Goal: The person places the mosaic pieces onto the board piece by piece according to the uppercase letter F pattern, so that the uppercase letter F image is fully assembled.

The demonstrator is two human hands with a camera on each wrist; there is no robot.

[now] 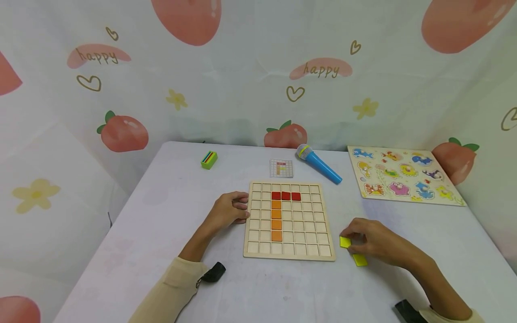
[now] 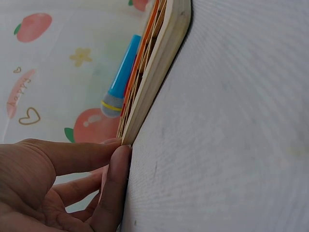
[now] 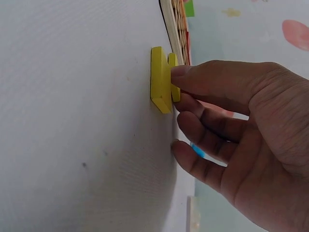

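Note:
A wooden grid board (image 1: 296,258) lies in the middle of the table, with three red tiles (image 1: 286,196) in a row and a column of several orange tiles (image 1: 276,214) below the leftmost one. My left hand (image 1: 231,208) pinches the board's left edge; in the left wrist view the board edge (image 2: 153,82) sits at its fingertips. Right of the board, my right hand (image 1: 373,240) pinches one yellow tile (image 1: 345,242) between thumb and forefinger, close over the tablecloth. A second yellow tile (image 1: 360,260) lies flat just nearer, beside the thumb.
Behind the board lies a small pattern card (image 1: 281,168) with a coloured grid. A blue toy microphone (image 1: 323,168) rests beside it. An animal puzzle board (image 1: 404,175) stands at the back right, and a green block with coloured stripes (image 1: 208,160) at the back left.

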